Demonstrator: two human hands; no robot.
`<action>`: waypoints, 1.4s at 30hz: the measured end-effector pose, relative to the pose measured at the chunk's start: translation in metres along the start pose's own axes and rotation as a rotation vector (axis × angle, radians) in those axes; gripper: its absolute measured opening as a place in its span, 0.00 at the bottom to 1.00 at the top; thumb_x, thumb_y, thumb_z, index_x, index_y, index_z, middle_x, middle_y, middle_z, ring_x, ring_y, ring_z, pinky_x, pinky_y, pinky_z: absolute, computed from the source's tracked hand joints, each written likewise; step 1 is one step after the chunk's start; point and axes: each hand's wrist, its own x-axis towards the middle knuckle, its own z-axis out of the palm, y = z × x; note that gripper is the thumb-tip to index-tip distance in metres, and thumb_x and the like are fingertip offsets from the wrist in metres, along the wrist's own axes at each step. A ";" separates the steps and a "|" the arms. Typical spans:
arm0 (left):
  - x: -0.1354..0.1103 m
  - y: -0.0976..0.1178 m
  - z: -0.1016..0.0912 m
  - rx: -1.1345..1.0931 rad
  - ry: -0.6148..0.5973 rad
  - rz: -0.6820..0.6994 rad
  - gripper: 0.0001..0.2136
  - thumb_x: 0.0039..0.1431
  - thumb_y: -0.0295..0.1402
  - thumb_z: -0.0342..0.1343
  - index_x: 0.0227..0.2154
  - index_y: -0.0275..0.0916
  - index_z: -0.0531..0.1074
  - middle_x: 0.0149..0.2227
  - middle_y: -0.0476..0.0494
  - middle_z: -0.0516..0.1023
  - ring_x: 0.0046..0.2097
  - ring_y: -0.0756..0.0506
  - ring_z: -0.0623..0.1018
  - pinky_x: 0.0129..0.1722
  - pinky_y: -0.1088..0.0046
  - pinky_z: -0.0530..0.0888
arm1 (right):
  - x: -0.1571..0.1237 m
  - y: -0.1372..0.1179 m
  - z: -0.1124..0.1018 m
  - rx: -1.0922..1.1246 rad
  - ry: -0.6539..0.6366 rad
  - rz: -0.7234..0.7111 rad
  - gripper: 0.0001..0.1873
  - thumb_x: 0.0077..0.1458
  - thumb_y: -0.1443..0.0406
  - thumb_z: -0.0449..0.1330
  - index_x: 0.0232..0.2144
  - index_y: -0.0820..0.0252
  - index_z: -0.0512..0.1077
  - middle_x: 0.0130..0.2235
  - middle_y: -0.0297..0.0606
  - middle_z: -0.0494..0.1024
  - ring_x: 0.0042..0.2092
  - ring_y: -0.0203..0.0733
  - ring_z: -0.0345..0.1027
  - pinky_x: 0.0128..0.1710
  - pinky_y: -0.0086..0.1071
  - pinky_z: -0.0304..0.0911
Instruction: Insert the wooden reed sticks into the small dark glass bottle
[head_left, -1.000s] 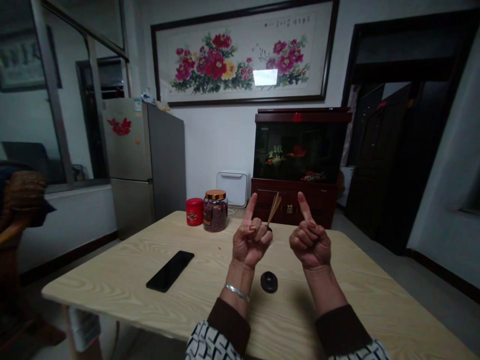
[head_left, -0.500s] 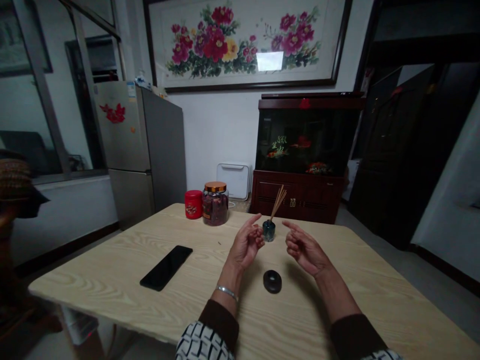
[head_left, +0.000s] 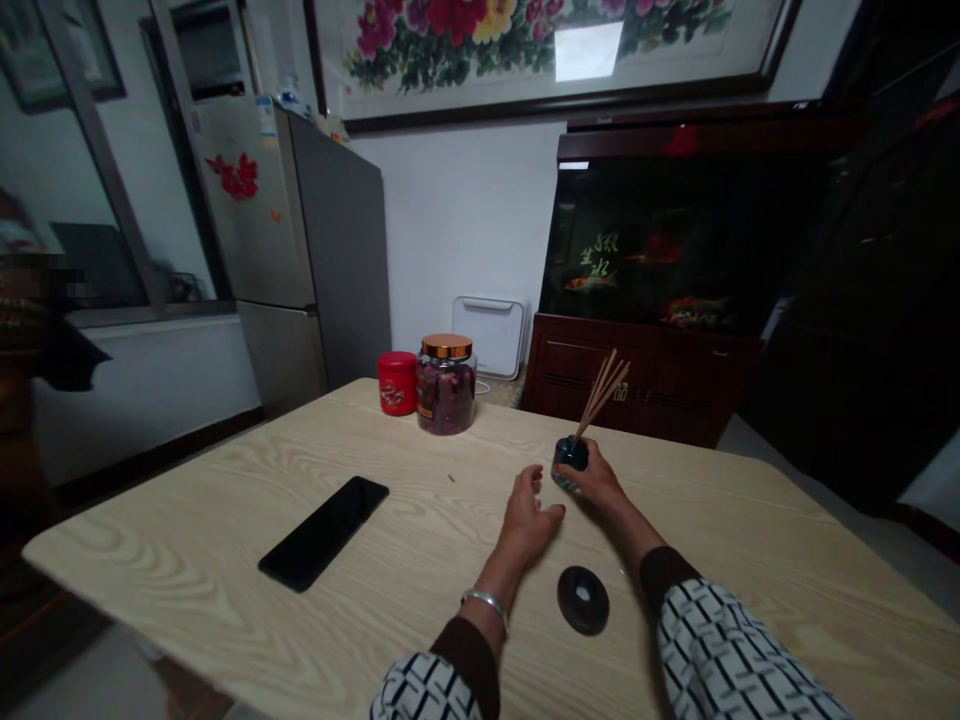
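Note:
A dark glass reed diffuser (head_left: 571, 455) with several thin sticks stands near the table's far edge. My right hand (head_left: 598, 475) wraps its fingers and thumb around the bottle from the right and front. Just left of it, my left hand (head_left: 529, 518) hovers over the wood with thumb and fingers apart, holding nothing. A silver bracelet (head_left: 486, 602) circles the left wrist. Below the hands lies a dark round disc (head_left: 583, 600) with a pale spot in its middle.
A black phone (head_left: 325, 533) lies on the wooden table (head_left: 435, 560) at left. Toward the back stand a red canister (head_left: 397, 384) and a jar with a copper-coloured lid (head_left: 446, 390). A fish tank (head_left: 645, 260) and a refrigerator (head_left: 259, 220) are beyond the table.
My right hand has gone from pointing in the air to gripping the diffuser. My left hand has lowered and opened its fingers. The view has tilted downward and come closer.

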 end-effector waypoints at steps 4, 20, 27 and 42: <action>-0.006 0.008 0.002 0.058 -0.066 0.069 0.44 0.41 0.32 0.70 0.63 0.37 0.57 0.64 0.30 0.62 0.64 0.33 0.64 0.61 0.58 0.63 | -0.040 0.000 -0.013 0.137 -0.188 -0.092 0.37 0.42 0.53 0.70 0.53 0.57 0.65 0.47 0.43 0.77 0.50 0.50 0.71 0.53 0.44 0.64; -0.023 0.019 -0.003 0.031 -0.193 0.087 0.34 0.41 0.37 0.72 0.52 0.38 0.67 0.44 0.42 0.76 0.45 0.42 0.75 0.46 0.66 0.70 | -0.040 -0.110 -0.110 -0.041 0.150 -0.214 0.25 0.62 0.43 0.48 0.29 0.55 0.64 0.20 0.29 0.62 0.22 0.35 0.59 0.27 0.33 0.60; -0.024 0.022 -0.005 0.042 -0.200 0.083 0.33 0.42 0.38 0.72 0.52 0.38 0.67 0.44 0.42 0.76 0.45 0.41 0.75 0.46 0.64 0.71 | -0.104 0.001 -0.122 -1.057 -0.189 0.122 0.16 0.65 0.55 0.48 0.42 0.58 0.69 0.39 0.48 0.77 0.39 0.51 0.72 0.37 0.39 0.59; -0.022 0.021 -0.005 0.085 -0.200 0.068 0.35 0.42 0.38 0.72 0.53 0.37 0.66 0.45 0.41 0.76 0.46 0.42 0.75 0.47 0.66 0.70 | -0.165 -0.056 -0.064 -0.746 -0.450 -0.204 0.35 0.52 0.44 0.61 0.57 0.53 0.69 0.52 0.47 0.75 0.49 0.56 0.71 0.47 0.42 0.62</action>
